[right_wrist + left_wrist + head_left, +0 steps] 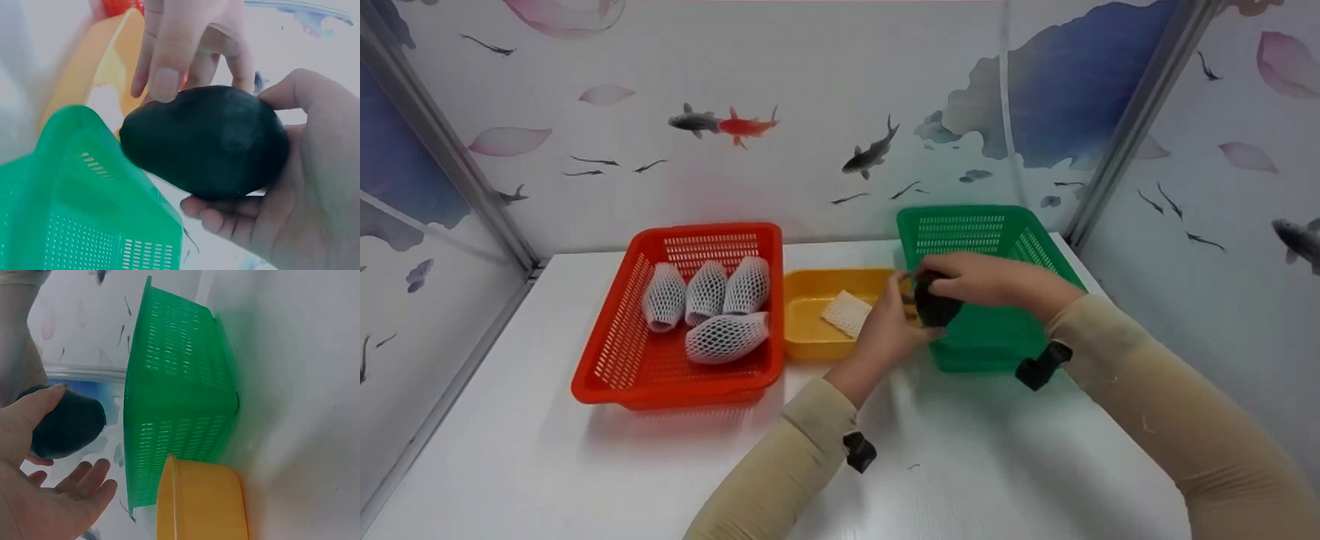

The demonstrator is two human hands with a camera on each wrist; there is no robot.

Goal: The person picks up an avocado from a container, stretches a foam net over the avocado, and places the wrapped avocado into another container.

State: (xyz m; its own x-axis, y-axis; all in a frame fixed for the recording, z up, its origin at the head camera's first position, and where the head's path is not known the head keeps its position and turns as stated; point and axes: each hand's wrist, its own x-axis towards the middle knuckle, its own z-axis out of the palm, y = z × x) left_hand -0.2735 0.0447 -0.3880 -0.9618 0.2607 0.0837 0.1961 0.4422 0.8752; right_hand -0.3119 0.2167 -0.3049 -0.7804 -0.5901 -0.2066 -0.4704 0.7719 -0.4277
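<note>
A dark avocado (937,306) is held above the near left side of the green basket (997,341). My right hand (982,279) grips its blunt end, fingers and thumb curled round it in the right wrist view. Beside it is my left hand (886,326), with the thumb (167,84) at the avocado's narrower end and the other fingers (84,489) loosely spread, not wrapped round it. A flat white foam net (844,313) lies in the yellow tray (802,349), partly hidden behind my left hand.
The red basket (619,391) at the left contains several pieces in white foam nets (727,337). The yellow tray stands between the red and green baskets. Printed wall panels (810,75) close off the table's back and sides.
</note>
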